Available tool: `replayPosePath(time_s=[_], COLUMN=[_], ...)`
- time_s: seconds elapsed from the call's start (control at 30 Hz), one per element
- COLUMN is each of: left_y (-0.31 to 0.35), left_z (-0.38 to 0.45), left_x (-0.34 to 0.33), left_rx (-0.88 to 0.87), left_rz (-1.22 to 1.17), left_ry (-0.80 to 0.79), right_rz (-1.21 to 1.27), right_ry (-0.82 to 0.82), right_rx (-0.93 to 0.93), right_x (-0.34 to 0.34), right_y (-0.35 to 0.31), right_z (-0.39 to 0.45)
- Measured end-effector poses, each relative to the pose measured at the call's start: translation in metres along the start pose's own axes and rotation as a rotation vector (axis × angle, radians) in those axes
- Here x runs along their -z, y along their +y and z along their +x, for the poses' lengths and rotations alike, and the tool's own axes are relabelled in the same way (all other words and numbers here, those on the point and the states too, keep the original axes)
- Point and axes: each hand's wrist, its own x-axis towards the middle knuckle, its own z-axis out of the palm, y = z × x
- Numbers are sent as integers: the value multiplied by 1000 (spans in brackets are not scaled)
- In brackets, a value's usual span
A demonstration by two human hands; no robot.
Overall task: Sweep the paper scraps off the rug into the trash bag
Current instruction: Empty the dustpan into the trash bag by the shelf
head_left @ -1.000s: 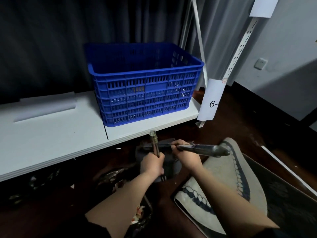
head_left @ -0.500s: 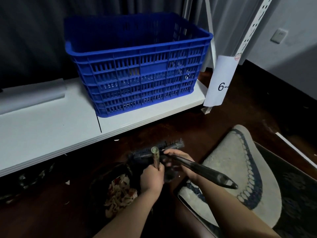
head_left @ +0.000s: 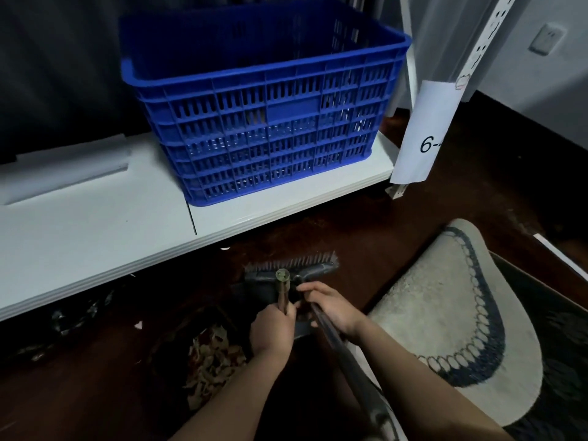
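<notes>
My left hand (head_left: 270, 329) grips the dustpan handle (head_left: 282, 292); my right hand (head_left: 329, 308) wraps the brush (head_left: 296, 270) handle. The trash bag (head_left: 210, 358) of scraps sits just left, below my left hand.

Blue slotted crate (head_left: 261, 122), white shelf (head_left: 95, 224), beige rug (head_left: 445, 313) with navy looped border.

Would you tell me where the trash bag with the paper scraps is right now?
In the head view, the trash bag sits open on the dark floor at lower left, beside the left hand, below the white shelf.
</notes>
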Motion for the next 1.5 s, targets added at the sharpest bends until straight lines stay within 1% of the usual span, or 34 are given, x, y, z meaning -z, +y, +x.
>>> replayPosePath(time_s=[0.17, 0.23, 0.37, 0.43, 0.47, 0.57, 0.67, 0.83, 0.97, 1.07, 1.13, 1.2, 1.27, 1.3, 1.37, 1.5], left_y=[-8, -9, -18, -23, -23, -20, -17, -15, -16, -17, -19, -20, -21, -22, -24, -30], left_z=[-1, -2, -4, -1, -1, -1, -4, -6, -6, -5, -5, -6, -5, -5, -3, 3], left_x=[1, 2, -3, -8, -9, -7, -3, 0, 0, -1, -3, -4, -5, -5, -8, -14], left_rx=[1, -2, 16, 12, 4, -21, -22, -12, -7, -5, 0, 5, 3, 3, 13, 48], left_rz=[-31, -30, -18, -2, 2, 17, 46, 61, 84, 94, 81, 66, 69, 64, 39, 15], left_ry=[-35, -43, -60, -49, -41, -52, -70, -84, -106, -96, -102, -112, -118, -131, -174, -264], right_rz=[-44, -106, -154, -140, -118, -117, -111, -168, -247, -282, -368, -501, -559, -563, -584, -598], right_ry=[19, 38, 139, 195, 196, 134, 32, -43, 18, -7, 18, -2, -9, -4, -6, -63], right_rx=[-22, -31, -44, -73, -84, -100, -113, -125, -143, -178, -167, -148, -153, -156, -185, -248], right_x=[-21, -26, -36, -38, -39, -42, -45, -50, -51, -57, -60, -61, -61, -60, -59, -57], right_y=[17, 21, 35, 39, 43, 46, 49, 63, 76, 81, 95, 113, 106, 96, 99, 104], right_z=[2, 2, 5, 7, 10, 12, 7, 6, 9, 8, 16, 28, 19, 8, 2, -2])
